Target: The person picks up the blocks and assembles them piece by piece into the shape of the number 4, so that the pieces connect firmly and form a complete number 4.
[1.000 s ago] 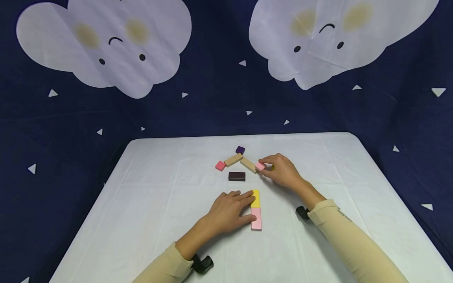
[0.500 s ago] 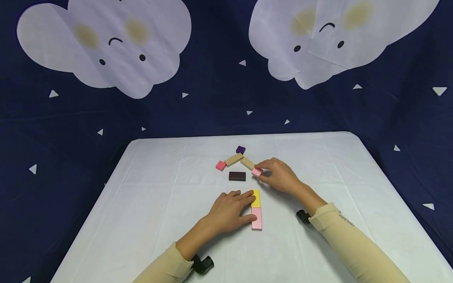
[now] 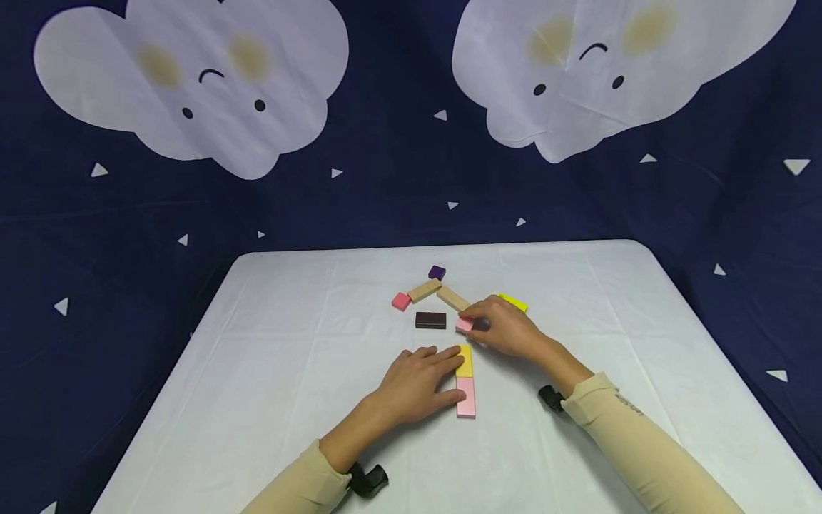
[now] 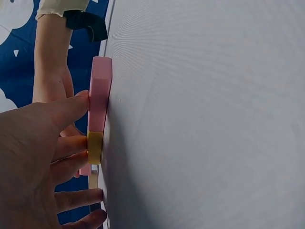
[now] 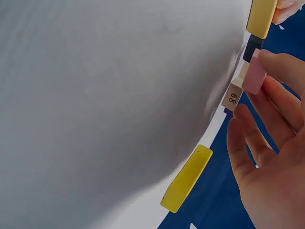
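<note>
My left hand (image 3: 411,387) rests on two blocks laid end to end, a yellow block (image 3: 467,366) and a pink block (image 3: 467,407) nearer me. Its fingers are extended, fingertips on the yellow one and thumb on the pink one, as the left wrist view also shows along the pink block's face (image 4: 100,95). Farther off, my right hand (image 3: 511,330) pinches a smaller pink block (image 3: 463,324) between thumb and fingers, just beyond the yellow block's far end. In the right wrist view this small pink block (image 5: 255,75) overlaps a numbered wooden block (image 5: 232,97).
Two wooden blocks (image 3: 424,290) form a peak at the back, with a coral-red block (image 3: 401,301) at the left and a purple block (image 3: 437,272) behind. A dark brown block (image 3: 430,320) lies below them. Another yellow block (image 3: 515,303) lies behind my right hand.
My right hand has brought the small pink block from the right wooden block's end toward me and slightly left, uncovering the yellow block behind. My left hand has stayed put.
</note>
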The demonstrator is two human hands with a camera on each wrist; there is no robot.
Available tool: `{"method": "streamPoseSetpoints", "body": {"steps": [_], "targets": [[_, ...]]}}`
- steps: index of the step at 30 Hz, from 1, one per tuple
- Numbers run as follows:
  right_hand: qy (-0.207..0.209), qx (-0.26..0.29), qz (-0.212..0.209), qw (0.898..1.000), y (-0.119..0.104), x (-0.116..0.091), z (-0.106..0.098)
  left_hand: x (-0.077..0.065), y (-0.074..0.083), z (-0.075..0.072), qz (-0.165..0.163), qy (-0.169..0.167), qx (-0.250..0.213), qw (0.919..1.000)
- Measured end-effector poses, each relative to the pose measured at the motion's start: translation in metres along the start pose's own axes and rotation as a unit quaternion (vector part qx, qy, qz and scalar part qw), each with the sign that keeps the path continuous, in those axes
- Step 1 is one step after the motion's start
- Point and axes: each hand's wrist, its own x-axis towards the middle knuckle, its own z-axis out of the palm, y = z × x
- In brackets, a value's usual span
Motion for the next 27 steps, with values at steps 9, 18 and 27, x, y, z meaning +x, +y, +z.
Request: {"method": "streamPoseSetpoints", "body": {"steps": [9,18,27], "targets": [[-0.050,-0.009,-0.038,0.998,0.0020,-0.0020,0.0040,-0.0008,-0.0007,0.0013,0.004,-0.001,0.007,1.0000],[-0.022,0.011,0.006,1.000,0.0039,0.0011,0.0007,0.0005,-0.0016,0.0016,0.004,0.008,0.007,0.9999],[-0.029,0.023,0.017,0.999,0.0058,-0.0002,0.0020,-0.0002,-0.0008,0.0002,0.006,0.004,0.004,1.0000]]}}
